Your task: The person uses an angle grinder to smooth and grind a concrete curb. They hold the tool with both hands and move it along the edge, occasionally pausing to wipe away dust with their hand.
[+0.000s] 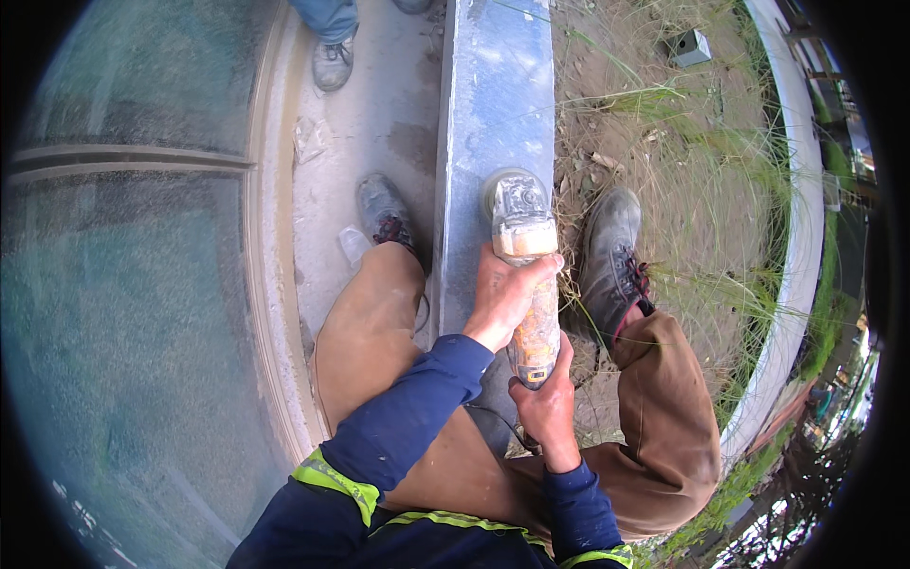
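Both my hands are wrapped round a worn, dusty yellow angle grinder (537, 318). My left hand (502, 292) grips it just behind the head, with the thumb across the top. Farther back, my right hand (550, 403) closes round the rear end of the body. The grinder's grey head and its disc edge (489, 194) rest over the top of a long, pale grey-blue slab (500, 85) that runs away from me between my legs. The underside of the disc is hidden, and I cannot tell whether it spins. A dark cord trails near my right wrist.
My boots stand on either side of the slab, the left (384, 211) on dusty concrete, the right (611, 247) on soil with grass. Dusty window glass (133, 313) lines the left. Another person's shoe (334, 64) is ahead. A small grey box (690, 47) and a pale curb (801, 190) are right.
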Tool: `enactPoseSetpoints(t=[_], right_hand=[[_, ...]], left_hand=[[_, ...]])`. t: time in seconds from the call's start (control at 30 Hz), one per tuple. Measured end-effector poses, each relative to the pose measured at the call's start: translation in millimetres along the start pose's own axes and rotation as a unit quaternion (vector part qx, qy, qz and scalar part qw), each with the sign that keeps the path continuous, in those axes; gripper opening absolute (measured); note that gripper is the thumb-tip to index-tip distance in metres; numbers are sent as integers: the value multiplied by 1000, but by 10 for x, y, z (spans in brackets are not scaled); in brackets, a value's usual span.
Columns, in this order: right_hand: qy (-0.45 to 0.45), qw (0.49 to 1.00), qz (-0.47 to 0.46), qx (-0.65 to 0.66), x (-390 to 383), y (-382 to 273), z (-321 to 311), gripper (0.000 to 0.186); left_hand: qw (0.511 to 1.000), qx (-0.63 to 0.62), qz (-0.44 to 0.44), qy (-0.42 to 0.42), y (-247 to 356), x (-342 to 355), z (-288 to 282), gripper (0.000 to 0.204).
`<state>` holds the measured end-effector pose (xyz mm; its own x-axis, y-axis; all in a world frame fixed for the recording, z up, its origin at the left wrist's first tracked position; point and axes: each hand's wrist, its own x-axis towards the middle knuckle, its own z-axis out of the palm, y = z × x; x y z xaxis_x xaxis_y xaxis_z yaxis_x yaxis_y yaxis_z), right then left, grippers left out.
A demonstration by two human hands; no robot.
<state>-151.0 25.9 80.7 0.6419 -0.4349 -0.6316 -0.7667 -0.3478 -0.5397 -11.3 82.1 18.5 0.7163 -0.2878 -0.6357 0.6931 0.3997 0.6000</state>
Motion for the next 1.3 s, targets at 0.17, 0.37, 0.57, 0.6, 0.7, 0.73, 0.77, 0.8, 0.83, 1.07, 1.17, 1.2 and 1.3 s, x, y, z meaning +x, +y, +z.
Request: enactPoseSetpoints(t=[0.17, 0.37, 0.57, 0.6, 0.7, 0.73, 0.77, 0.8, 0.83, 1.07, 1.17, 1.2, 1.3], right_hand=[[35, 999, 27, 12, -165, 250, -65, 92], [19, 1000, 12, 16, -80, 176, 8, 92], [-26, 1000, 14, 0, 103, -139, 12, 89], [-18, 1000, 5, 4, 100, -95, 4, 90], [8, 1000, 5, 14, 27, 93, -57, 92], [19, 1000, 7, 15, -7, 146, -76, 92], [30, 999, 8, 15, -40, 207, -90, 91], [42, 999, 9, 15, -60, 249, -116, 91], [31, 997, 56, 33, -70, 265, -140, 90], [16, 1000, 13, 5, -21, 167, -63, 90], [-16, 999, 24, 18, 38, 5, -2, 90], [-19, 1000, 12, 11, 47, 8, 5, 91], [-17, 1000, -1, 4, 51, 42, -4, 93]], left_hand=[[997, 25, -54, -41, -282, -80, 144, 49], [999, 26, -28, -38, -90, -79, 58, 30], [1000, -2, 9, 23, 43, 80, -71, 43], [1000, -3, 13, 23, 10, 75, -31, 44], [999, 33, -13, -21, -97, 49, 66, 39], [999, 40, -25, -19, -165, 25, 137, 31], [998, 39, -28, -26, -220, 32, 171, 55], [997, 30, -53, -42, -259, 28, 210, 55], [998, 37, -48, -21, -306, 6, 264, 54], [999, 17, -26, -13, -184, 19, 119, 41], [1000, 17, -4, 0, -50, 36, -24, 32], [1000, 26, 0, 13, -14, 26, -43, 27], [999, 23, 14, 22, -35, -6, -2, 26]])
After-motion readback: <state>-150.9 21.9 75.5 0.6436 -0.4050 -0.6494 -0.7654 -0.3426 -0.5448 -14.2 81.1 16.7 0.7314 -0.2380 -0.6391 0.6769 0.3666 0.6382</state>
